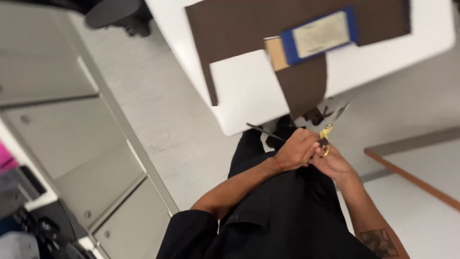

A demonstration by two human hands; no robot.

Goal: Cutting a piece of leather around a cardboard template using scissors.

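Note:
My left hand [296,151] and my right hand [334,164] meet in front of my body, just below the near edge of a white table [244,96]. My right hand grips scissors [326,134] with yellow handles, their grey blades pointing up towards the table edge. My left hand is closed beside them, and a thin dark strip [261,129] sticks out of it to the left. A large brown sheet [239,24] with a rectangular cut-out lies on the table, one tongue of it hanging over the edge above my hands.
A blue-bordered card [320,34] and a tan piece [276,52] lie on the brown sheet. Grey metal cabinets [72,139] line the left side. A wooden-edged surface [412,177] lies at the right. A dark chair base [117,14] stands at the top.

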